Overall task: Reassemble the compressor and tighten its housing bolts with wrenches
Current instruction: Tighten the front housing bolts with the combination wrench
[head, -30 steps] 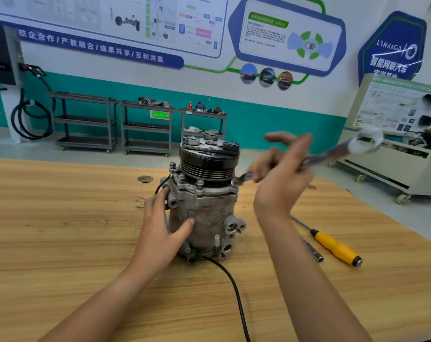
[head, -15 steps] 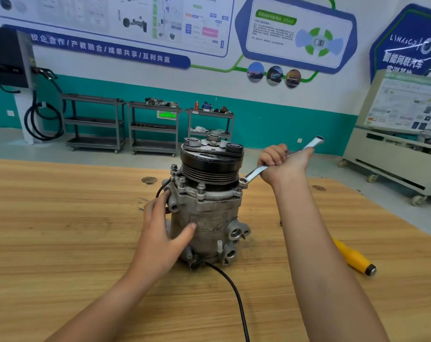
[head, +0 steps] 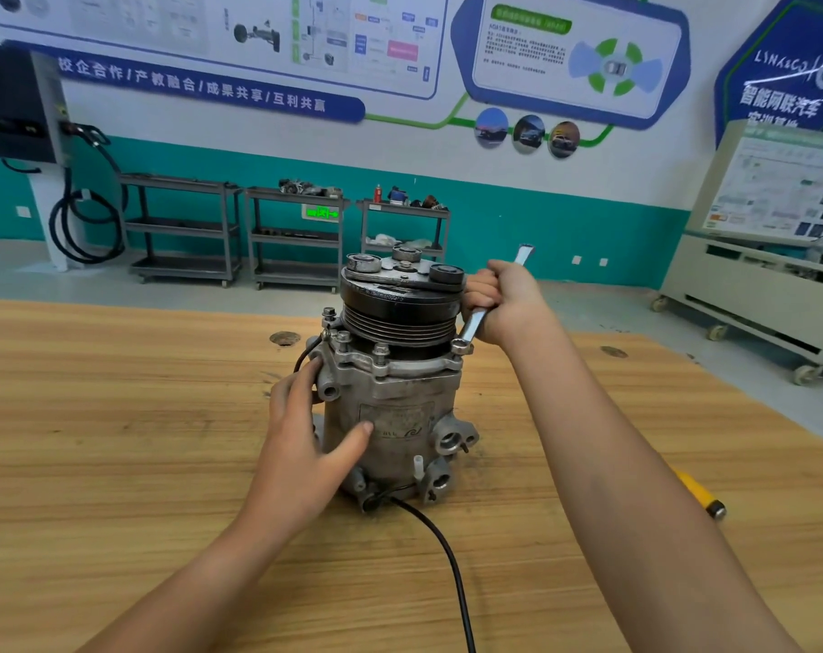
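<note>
A grey metal compressor [head: 400,417] with a black pulley [head: 400,313] on top stands upright on the wooden workbench [head: 117,440]. My left hand [head: 306,435] wraps the left side of its housing, thumb across the front. My right hand [head: 504,299] grips a silver wrench [head: 473,322] beside the pulley. The wrench's ring end sits on a housing bolt [head: 461,345] at the right of the flange. Several more bolts [head: 380,351] stand along the flange.
A black cable [head: 447,558] runs from the compressor's base toward me. A yellow-handled screwdriver [head: 699,494] lies on the bench at right, partly behind my forearm. Metal shelf carts [head: 296,238] and a white equipment cabinet [head: 753,275] stand beyond the bench.
My right hand brought the wrench down onto the right flange bolt and swung its handle from pointing right toward the pulley, now steep and close. My left hand kept hold of the housing.
</note>
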`<state>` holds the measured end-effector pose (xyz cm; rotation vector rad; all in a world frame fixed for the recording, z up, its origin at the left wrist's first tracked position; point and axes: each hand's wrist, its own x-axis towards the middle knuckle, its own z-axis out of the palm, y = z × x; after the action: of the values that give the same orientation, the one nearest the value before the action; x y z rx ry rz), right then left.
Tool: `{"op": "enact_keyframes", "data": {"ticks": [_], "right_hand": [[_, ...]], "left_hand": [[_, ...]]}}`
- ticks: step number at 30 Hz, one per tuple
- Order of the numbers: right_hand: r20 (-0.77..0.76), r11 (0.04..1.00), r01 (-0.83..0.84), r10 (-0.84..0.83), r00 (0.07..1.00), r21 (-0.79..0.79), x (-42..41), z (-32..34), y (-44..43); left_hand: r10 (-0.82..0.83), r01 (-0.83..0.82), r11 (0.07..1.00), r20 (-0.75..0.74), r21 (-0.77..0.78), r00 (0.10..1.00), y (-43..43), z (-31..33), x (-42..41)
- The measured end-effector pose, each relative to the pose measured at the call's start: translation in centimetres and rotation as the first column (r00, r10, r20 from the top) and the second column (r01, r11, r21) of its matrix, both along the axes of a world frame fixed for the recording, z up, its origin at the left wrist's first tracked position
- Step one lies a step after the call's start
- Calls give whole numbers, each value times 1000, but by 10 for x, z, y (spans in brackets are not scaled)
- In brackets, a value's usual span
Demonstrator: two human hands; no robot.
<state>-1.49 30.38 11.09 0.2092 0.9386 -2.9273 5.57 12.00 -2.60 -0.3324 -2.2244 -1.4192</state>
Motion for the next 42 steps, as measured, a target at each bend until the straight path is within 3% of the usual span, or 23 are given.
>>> {"op": "enact_keyframes", "data": {"ticks": [4,11,20,23,31,35,39,42], "right_hand": [[8,998,-1,2,1000,-60,2,-3,3],[10,961,242,-243,970,-137,17,-13,12],[-220,819,558,-574,789,-135,59,-36,4],[-382,855,485,-518,766,-185,76,-49,4],[-602,886,462,-347,719,41,91,-63,10],[-726,783,541,-175,665,307,100,-68,12],[-778,654,634,-111,619,412,105,-73,8],[-836,504,735,-46,547,453,111,-76,-1]], "left_hand": [[2,-2,1000,5,3,1000,0,0,0],[3,-3,1000,5,8,1000,1,0,1],[-7,6,1000,12,18,1000,1,0,1],[-10,10,1000,13,24,1000,1,0,1],[-7,7,999,0,32,1000,1,-1,0],[-6,6,1000,0,29,1000,1,-1,-1],[-6,6,1000,2,28,1000,1,0,-1],[-4,4,1000,-3,24,1000,1,0,0]]}}
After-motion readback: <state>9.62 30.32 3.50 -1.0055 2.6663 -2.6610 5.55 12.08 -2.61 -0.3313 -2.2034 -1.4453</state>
